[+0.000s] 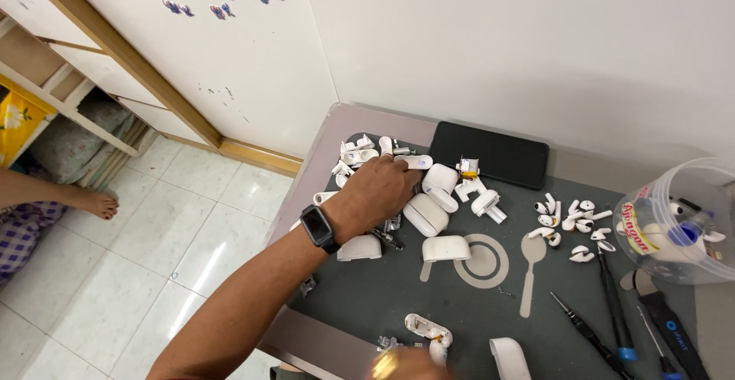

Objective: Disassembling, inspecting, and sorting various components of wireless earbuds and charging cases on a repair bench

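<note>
Head view — left hand (379,190) covers white earbud cases (426,213), finger state hidden — right hand (406,365) blurred, cropped, unreadable.

A flat black rectangular phone (490,154) lies at the 12 o'clock edge of the dark grey work mat (398,288). A clear round plastic tub (677,223) stands at 3 o'clock. Black-shafted screwdrivers with blue tips (616,307) lie at 5 o'clock. Loose white earbuds (570,223) cluster between phone and tub.

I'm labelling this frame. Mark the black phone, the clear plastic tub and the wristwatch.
Black phone (490,154), head view, middle of its dark face.
Clear plastic tub (708,177), head view, upper rim of its wall.
Wristwatch (319,227), head view, its black screen, on the left hand's (379,192) wrist.
</note>
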